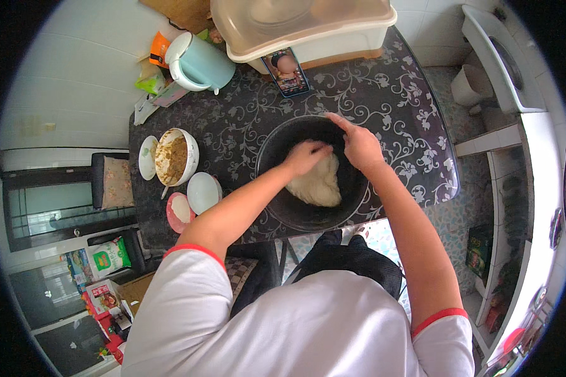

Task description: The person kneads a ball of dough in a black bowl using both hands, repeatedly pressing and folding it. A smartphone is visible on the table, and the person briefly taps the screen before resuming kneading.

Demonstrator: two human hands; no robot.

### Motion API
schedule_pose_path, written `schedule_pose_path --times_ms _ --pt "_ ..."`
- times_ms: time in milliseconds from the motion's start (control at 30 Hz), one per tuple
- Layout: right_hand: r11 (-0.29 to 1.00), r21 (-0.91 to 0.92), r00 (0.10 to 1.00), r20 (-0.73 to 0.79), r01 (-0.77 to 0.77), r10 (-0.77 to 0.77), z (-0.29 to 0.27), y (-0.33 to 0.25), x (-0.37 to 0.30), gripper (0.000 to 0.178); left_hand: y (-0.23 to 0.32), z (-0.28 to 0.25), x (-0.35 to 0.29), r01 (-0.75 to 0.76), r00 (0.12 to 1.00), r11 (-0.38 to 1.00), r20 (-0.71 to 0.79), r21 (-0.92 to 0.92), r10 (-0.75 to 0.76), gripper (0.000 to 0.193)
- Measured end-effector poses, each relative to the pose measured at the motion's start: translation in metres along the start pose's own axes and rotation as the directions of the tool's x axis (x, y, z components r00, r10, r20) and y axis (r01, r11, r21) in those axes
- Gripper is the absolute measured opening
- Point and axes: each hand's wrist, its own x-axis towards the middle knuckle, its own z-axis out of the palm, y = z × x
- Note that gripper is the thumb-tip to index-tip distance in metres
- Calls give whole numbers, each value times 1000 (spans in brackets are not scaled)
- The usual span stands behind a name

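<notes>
A large black bowl (pixel 271 201) stands near the front edge of the table, with a pale lump of dough (pixel 321 185) lying in it. My left hand (pixel 305 157) reaches down into the bowl, its fingers curled into the upper part of the dough; the fingertips are partly hidden. At the bowl's right far side, my right hand (pixel 362 146) grips the rim, with one finger stretched out along the edge. A white bowl (pixel 177 157) of brown filling stands to the left, beyond my left forearm.
Left of the black bowl are an empty white bowl (pixel 204 192), a pink dish (pixel 180 212) and a small plate (pixel 147 157). At the back stand a light blue pitcher (pixel 206 63), a propped phone (pixel 287 73) and a large lidded plastic box (pixel 308 47).
</notes>
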Motion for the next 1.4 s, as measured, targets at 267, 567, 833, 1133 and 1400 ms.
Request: schedule_pose_path --times_ms 267,567,833,1133,1400 --pt "997 -57 997 67 50 -46 0 -2 9 61 36 50 -52 -102 976 699 -64 708 208 37" --pt "996 -28 994 66 83 -81 -1 6 9 75 3 39 12 -15 982 767 -134 641 131 33" --pt "996 -85 1000 8 -5 5 2 0 23 72 3 14 50 -26 971 820 -181 571 157 44" --pt "998 -66 999 35 17 -15 1 5 27 73 66 17 -31 -216 967 556 257 803 5 49" --pt "997 -65 996 82 34 -29 0 -5 16 71 -1 30 -9 -366 921 549 208 752 329 40"
